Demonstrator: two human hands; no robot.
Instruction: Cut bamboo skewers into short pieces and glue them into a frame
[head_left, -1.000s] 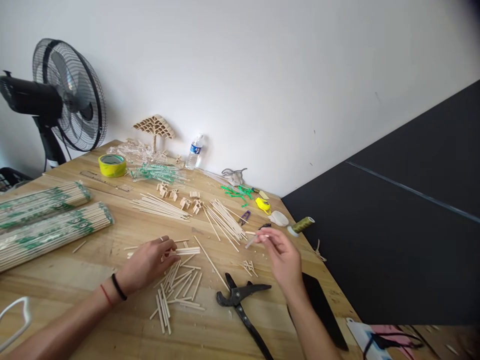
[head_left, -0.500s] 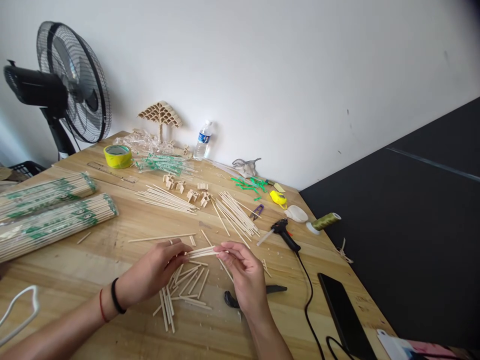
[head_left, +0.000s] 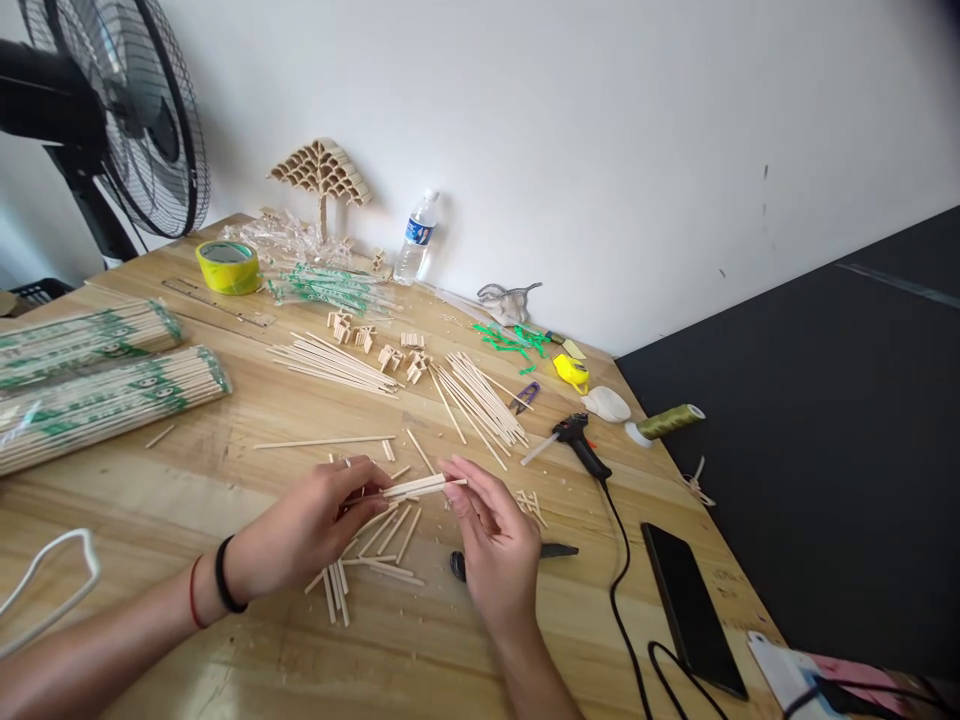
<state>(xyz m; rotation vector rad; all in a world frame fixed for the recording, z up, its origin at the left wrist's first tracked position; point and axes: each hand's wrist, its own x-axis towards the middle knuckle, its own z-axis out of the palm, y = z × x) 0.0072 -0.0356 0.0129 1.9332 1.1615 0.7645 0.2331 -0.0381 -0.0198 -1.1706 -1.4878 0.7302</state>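
A few thin wooden sticks [head_left: 416, 486] run side by side between my two hands, above the table. My left hand [head_left: 334, 515] pinches their left ends, wearing a ring and black and red wristbands. At their right ends, the thumb and fingers of my right hand [head_left: 495, 530] are closed on them. Several short cut sticks [head_left: 390, 535] lie scattered below, partly behind my left hand. A black-handled tool [head_left: 559, 550] rests under my right hand, its middle hidden. Just right of that hand lies a small group of crossed stick pieces [head_left: 531, 505].
Longer loose sticks [head_left: 480, 400] and small stick assemblies [head_left: 390, 357] lie mid-table. To the right are a glue gun [head_left: 585, 445] with its cord and a black phone [head_left: 694, 605]. Bagged sticks [head_left: 112, 400] occupy the left; a water bottle [head_left: 416, 240] and stick-built tree [head_left: 321, 180] stand behind.
The camera view has shifted, so the table's back items appear higher. Both hands still hold the sticks, and my right fingers have moved slightly along the right end.
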